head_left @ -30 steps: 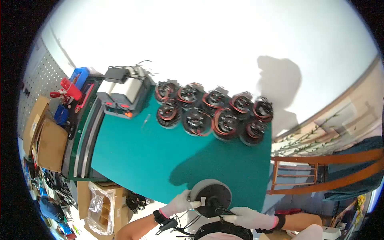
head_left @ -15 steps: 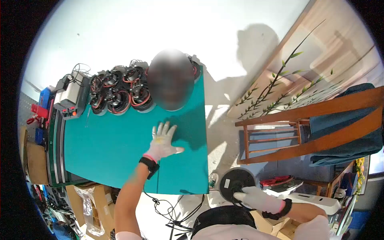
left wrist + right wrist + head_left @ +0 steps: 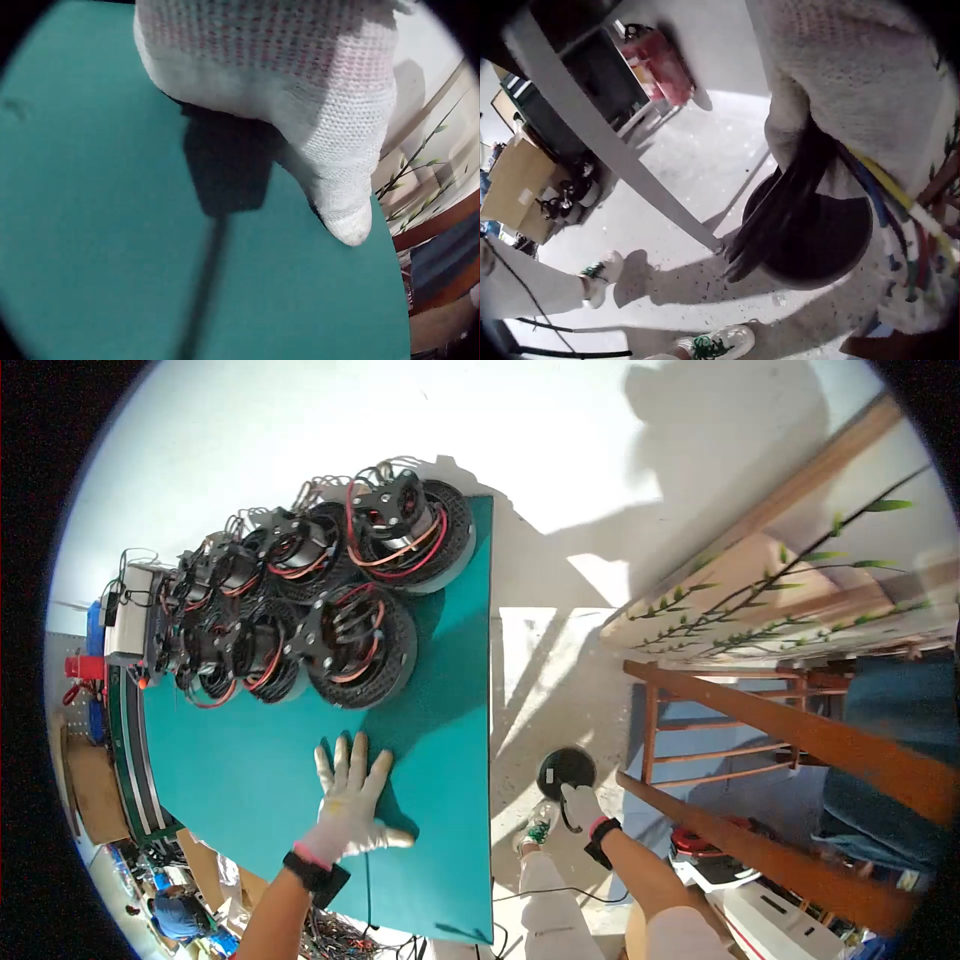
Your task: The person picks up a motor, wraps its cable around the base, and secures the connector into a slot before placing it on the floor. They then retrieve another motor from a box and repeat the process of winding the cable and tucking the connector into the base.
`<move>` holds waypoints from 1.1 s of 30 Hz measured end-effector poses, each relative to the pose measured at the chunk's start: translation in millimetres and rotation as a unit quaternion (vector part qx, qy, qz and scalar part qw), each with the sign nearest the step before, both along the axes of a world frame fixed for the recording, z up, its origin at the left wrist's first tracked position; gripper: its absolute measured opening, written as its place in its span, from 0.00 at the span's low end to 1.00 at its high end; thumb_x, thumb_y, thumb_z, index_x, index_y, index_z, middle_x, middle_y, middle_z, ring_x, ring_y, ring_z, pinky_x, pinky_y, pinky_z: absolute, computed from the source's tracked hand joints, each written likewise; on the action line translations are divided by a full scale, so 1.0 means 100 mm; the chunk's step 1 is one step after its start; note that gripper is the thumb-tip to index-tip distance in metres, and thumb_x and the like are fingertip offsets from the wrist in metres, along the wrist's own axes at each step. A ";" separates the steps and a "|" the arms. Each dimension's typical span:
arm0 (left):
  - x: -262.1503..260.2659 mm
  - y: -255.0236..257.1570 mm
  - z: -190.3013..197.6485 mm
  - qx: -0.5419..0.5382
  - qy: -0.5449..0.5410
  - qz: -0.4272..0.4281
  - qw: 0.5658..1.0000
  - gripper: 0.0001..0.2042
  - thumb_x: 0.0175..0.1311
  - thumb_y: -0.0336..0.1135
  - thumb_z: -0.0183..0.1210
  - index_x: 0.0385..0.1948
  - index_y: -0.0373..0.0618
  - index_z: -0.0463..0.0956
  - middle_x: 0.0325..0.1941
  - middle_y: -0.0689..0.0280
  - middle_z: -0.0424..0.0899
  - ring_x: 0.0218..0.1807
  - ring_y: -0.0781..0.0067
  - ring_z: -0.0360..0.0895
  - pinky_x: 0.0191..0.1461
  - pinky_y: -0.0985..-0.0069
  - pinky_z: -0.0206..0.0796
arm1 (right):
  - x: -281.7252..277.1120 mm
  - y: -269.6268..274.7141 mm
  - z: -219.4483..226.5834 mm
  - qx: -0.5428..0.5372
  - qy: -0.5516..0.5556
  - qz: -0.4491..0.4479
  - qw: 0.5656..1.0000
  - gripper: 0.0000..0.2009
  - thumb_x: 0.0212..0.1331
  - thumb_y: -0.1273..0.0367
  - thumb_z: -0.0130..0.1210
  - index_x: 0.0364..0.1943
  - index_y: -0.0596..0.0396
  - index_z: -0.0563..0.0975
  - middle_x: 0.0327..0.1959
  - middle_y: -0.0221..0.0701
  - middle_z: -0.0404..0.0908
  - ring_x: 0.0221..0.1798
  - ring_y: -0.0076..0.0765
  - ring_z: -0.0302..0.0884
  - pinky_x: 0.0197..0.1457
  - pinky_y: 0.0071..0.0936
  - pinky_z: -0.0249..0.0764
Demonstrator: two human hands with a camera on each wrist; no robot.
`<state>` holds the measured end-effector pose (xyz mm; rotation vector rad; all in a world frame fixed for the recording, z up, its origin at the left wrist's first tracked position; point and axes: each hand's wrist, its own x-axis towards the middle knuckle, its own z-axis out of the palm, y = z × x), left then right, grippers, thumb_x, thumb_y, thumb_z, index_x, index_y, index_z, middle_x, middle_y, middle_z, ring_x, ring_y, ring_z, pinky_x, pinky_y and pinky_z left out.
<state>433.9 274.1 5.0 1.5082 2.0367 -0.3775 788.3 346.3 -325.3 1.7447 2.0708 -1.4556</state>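
Observation:
My left hand (image 3: 352,800), in a white knit glove, lies flat with fingers spread on the green mat (image 3: 250,780) near its front edge; its gloved thumb (image 3: 341,202) presses on the mat in the left wrist view. My right hand (image 3: 578,807), also gloved, is lowered beside the table toward the floor and grips a black round wheel motor (image 3: 565,770) by its bundle of cables (image 3: 795,195). The motor (image 3: 821,240) hangs just above the grey floor. Several wheel motors (image 3: 355,645) with red and orange wires stand at the mat's far side.
A wooden chair frame (image 3: 790,730) stands right of the lowered motor. My shoes (image 3: 720,341) are on the concrete floor below. A grey box with cables (image 3: 125,620) sits at the mat's far left. A red item (image 3: 660,64) lies under a bench.
The view has swung and leaned in. My right hand has carried the motor further down toward the floor. My left hand stays flat on the mat.

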 end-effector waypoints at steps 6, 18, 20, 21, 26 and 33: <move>-0.09 -0.14 -0.15 0.006 0.000 -0.032 0.999 0.57 0.31 0.78 0.49 0.63 0.43 0.49 0.62 0.31 0.43 0.66 0.28 0.35 0.62 0.37 0.14 | -0.79 0.69 -0.59 -0.093 -0.107 -0.081 0.987 0.27 0.55 0.51 0.41 0.28 0.66 0.78 0.33 0.57 0.75 0.43 0.61 0.72 0.50 0.45 0.66; -0.11 -0.28 -0.20 0.109 -0.056 -0.020 0.992 0.49 0.46 0.62 0.58 0.66 0.59 0.36 0.70 0.51 0.30 0.68 0.36 0.28 0.65 0.41 0.28 | -1.41 1.14 -2.07 -0.061 -0.059 -0.043 0.995 0.27 0.54 0.50 0.45 0.29 0.66 0.78 0.30 0.56 0.76 0.39 0.61 0.74 0.44 0.47 0.68; -0.05 -0.20 -0.14 0.110 -0.050 -0.007 0.993 0.47 0.49 0.53 0.61 0.66 0.57 0.37 0.71 0.53 0.33 0.67 0.31 0.37 0.64 0.38 0.35 | -1.52 1.18 -2.06 -0.072 -0.085 -0.058 0.992 0.27 0.53 0.49 0.46 0.28 0.66 0.78 0.29 0.56 0.76 0.39 0.61 0.74 0.43 0.47 0.68; -0.05 -0.19 -0.13 0.107 -0.052 -0.004 0.993 0.48 0.47 0.54 0.61 0.66 0.57 0.36 0.70 0.52 0.32 0.67 0.31 0.36 0.63 0.38 0.35 | -1.55 1.18 -2.07 -0.078 -0.110 -0.072 0.988 0.28 0.52 0.48 0.47 0.28 0.66 0.78 0.29 0.56 0.76 0.39 0.61 0.74 0.43 0.48 0.68; -0.09 -0.22 -0.13 0.093 -0.048 -0.010 0.994 0.53 0.40 0.61 0.61 0.66 0.56 0.34 0.69 0.48 0.30 0.67 0.30 0.33 0.63 0.38 0.32 | -1.57 1.16 -2.34 -0.103 -0.083 -0.083 0.988 0.30 0.51 0.44 0.47 0.30 0.65 0.78 0.32 0.55 0.77 0.41 0.60 0.74 0.44 0.46 0.69; -0.20 -0.34 -0.11 0.084 -0.039 -0.024 0.995 0.61 0.29 0.70 0.60 0.66 0.55 0.30 0.67 0.41 0.26 0.67 0.30 0.28 0.63 0.37 0.30 | -1.46 1.01 -2.74 -0.133 -0.092 -0.100 0.982 0.25 0.54 0.49 0.46 0.34 0.60 0.76 0.35 0.53 0.76 0.41 0.60 0.73 0.43 0.47 0.68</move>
